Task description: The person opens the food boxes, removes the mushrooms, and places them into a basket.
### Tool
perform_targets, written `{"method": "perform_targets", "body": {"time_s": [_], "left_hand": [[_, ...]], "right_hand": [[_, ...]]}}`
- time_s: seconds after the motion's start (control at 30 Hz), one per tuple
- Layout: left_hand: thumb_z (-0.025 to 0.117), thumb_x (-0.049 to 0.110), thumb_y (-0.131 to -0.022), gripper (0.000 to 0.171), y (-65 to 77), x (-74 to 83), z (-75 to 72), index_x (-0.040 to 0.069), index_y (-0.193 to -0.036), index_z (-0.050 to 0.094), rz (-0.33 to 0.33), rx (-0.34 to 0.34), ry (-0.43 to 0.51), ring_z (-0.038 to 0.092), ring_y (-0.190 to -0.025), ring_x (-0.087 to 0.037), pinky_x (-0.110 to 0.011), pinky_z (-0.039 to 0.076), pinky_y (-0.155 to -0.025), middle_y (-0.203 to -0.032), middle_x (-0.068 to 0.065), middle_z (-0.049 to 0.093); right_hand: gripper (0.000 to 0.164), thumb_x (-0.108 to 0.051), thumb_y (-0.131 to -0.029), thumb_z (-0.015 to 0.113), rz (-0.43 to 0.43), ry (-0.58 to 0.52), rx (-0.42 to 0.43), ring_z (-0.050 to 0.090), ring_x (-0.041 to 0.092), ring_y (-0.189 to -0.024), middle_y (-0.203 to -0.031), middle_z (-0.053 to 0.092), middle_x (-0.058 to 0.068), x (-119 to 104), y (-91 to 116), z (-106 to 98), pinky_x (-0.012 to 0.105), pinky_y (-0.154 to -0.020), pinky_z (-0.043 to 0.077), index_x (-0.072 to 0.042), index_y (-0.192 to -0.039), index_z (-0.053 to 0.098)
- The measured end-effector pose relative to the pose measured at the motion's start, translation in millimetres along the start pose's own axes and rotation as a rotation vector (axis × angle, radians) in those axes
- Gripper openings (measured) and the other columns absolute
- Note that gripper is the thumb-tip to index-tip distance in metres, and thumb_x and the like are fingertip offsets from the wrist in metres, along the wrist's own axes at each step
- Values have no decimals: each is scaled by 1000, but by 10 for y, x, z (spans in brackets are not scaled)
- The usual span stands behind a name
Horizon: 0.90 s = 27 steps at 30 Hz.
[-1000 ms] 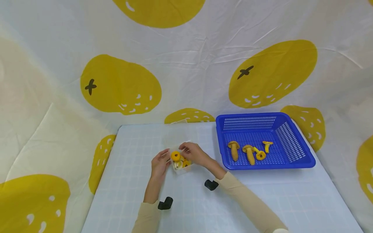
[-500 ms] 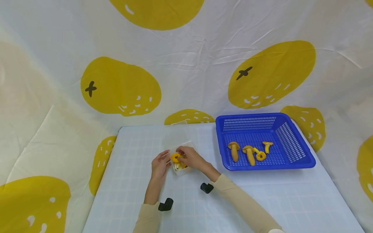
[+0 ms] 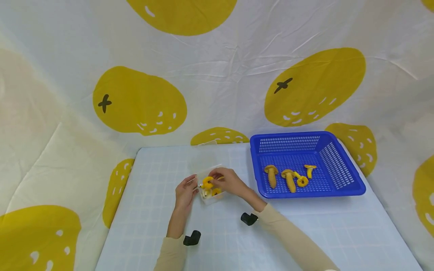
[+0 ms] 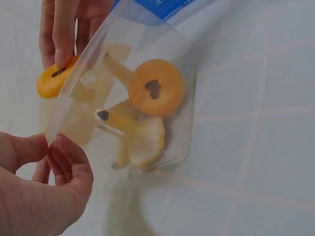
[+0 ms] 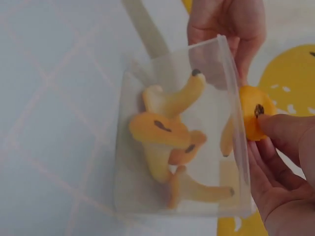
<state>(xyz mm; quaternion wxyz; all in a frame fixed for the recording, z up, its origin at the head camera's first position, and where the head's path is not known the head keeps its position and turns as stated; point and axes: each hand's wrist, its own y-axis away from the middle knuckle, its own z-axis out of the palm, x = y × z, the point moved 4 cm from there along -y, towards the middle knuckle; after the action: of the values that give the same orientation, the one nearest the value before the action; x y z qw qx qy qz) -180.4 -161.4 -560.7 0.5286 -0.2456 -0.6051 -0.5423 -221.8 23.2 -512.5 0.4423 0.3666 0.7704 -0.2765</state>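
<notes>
A clear plastic box stands on the table, holding several yellow mushrooms with dark spots. My left hand pinches its rim between thumb and fingers, on the left side. Above the opening, my right hand holds an orange-yellow mushroom by its cap, thumb on the cap's dark centre. The stem of that mushroom points down into the box, behind the wall in the right wrist view. Through the wall in the left wrist view show a round-capped mushroom and a pale mushroom lying on its side.
The box's clear lid lies folded back behind it. To the right stands a blue plastic basket with two brown mushrooms and two yellow mushrooms. A fruit-printed cloth hangs behind the table.
My right hand has moved from the box's right rim onto the orange-yellow mushroom and taken hold of it, then shifted slightly right with it, tilting it. My left hand stays at the rim.
</notes>
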Motion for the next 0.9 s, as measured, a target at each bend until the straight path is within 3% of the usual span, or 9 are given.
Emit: {"method": "perform_targets", "body": {"time_s": [0.23, 0.73, 0.9], "left_hand": [[64, 10, -103, 36, -7, -6, -2, -4, -135, 62, 3, -5, 12, 57, -87, -14, -23, 55, -74, -124, -19, 62], [64, 8, -102, 37, -8, -4, 3, -6, -137, 59, 7, -9, 11, 61, -98, -24, -21, 54, -71, -130, -24, 60], [63, 8, -103, 38, -5, 2, 2, -8, -137, 58, 14, -18, 20, 62, -96, -23, -21, 54, -70, -126, -22, 62]], "right_hand": [[21, -8, -99, 70, 57, -42, 63, 66, 22, -100, -111, 71, 8, 19, 116, -214, 31, -89, 58, -4, -119, 70], [20, -9, -97, 72, 22, -73, 236, 69, 26, -99, -107, 73, 11, 97, 420, -696, 32, -87, 59, -2, -115, 72], [22, -9, -96, 74, 22, -63, 299, 69, 28, -98, -107, 73, 13, 121, 511, -859, 24, -84, 57, -1, -116, 72]]}}
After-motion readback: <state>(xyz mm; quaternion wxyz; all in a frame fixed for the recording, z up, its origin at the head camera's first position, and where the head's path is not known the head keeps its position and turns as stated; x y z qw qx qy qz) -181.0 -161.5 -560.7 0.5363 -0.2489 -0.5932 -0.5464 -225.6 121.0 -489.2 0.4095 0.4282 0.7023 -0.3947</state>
